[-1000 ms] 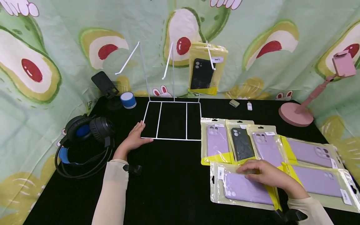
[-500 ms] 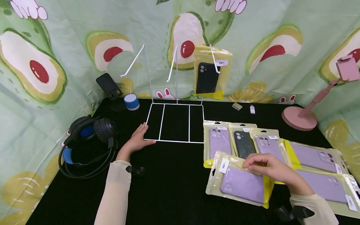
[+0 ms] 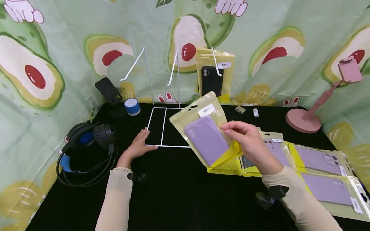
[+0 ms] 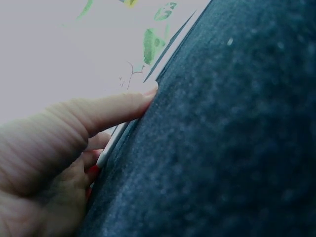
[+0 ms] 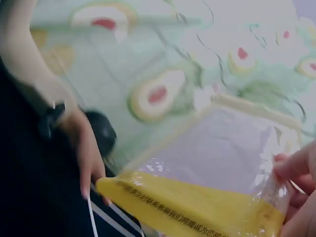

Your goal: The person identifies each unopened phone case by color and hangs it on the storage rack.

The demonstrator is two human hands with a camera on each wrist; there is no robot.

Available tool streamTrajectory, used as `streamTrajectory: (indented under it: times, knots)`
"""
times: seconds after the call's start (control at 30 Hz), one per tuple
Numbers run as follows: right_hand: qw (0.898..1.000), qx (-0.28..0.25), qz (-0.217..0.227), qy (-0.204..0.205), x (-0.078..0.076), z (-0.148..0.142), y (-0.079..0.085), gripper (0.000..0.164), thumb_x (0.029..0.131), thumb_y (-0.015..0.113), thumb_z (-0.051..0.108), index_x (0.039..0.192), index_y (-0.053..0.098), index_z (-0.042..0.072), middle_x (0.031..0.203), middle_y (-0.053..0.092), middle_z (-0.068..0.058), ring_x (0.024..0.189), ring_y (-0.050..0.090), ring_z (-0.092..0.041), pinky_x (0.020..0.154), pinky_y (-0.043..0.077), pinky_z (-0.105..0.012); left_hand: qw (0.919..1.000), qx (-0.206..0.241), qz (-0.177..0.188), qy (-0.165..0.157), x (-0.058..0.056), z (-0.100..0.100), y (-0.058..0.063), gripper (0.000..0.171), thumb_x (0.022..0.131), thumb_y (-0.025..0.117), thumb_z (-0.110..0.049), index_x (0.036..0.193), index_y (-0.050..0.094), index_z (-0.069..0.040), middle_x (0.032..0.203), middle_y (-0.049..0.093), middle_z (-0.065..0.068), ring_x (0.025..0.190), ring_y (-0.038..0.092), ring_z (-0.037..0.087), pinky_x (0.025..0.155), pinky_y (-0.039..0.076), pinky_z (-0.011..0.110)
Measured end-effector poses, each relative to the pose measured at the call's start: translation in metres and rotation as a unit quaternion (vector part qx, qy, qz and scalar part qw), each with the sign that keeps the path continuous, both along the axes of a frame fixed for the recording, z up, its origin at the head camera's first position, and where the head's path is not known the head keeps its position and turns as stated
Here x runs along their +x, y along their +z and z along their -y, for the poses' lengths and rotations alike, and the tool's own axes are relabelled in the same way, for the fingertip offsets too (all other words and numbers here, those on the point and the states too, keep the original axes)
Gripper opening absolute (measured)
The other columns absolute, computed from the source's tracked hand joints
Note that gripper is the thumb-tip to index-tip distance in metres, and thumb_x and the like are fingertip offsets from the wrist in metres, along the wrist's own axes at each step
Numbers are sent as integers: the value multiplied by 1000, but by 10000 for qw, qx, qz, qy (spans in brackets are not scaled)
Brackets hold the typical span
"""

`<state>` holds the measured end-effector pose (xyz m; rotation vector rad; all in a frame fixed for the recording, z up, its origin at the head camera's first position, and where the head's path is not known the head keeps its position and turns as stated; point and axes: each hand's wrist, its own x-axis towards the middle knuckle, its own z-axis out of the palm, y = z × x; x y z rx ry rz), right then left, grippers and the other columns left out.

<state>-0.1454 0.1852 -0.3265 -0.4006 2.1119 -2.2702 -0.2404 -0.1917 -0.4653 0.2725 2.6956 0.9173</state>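
The right hand (image 3: 253,141) pinches a pouch (image 3: 218,119) with purple case (image 3: 206,138) inside; left hand (image 3: 137,148), unclenched, touches front-left corner of white rack (image 3: 173,146).

The held bag (image 3: 189,116) is glossy plastic, its phone case (image 3: 206,139) smooth and matt. The rack (image 3: 163,126) with 3 hooks (image 3: 172,68) looks smooth metal, the table cover (image 3: 188,199) fuzzy cloth, the far curtain (image 3: 147,22) creased cloth.

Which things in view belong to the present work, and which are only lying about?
Likely part of the work:
bagged purple case between the right fingers
white wire rack, touched by the left fingers
bagged black case hanging on the rack
other bagged cases

Probably just lying about:
headphones
blue-and-white cylinder
black stand
pink stand
small block
white stick
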Motion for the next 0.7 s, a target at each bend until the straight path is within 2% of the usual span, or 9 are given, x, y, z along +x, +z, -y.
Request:
streamTrajectory:
  times: [0.23,0.47,0.7]
  knots:
    - [9984,-536,162,-94,-11,45,19,28,93,55,-1,91,73,21,99,65,1,88,55,-15,76,48,-21,9999,82,-76,-127,0,2,0,88,87,66,-36,147,19,7,157,3,22,143,-2,37,113,2,54]
    - [9948,-867,476,-244,-23,65,20,28,92,55,-2,88,73,19,98,64,0,87,57,-15,77,49,-21,9997,109,-145,-164,2,2,0,87,86,67,-33,146,20,8,156,4,23,143,-1,37,113,3,54]
    - [9918,-1132,526,-277,-36,73,20,31,91,54,-5,84,74,18,96,66,1,92,56,-15,82,48,-20,9997,96,-162,-183,1,3,-1,87,87,67,-33,147,19,7,156,4,22,144,-2,36,114,3,53]
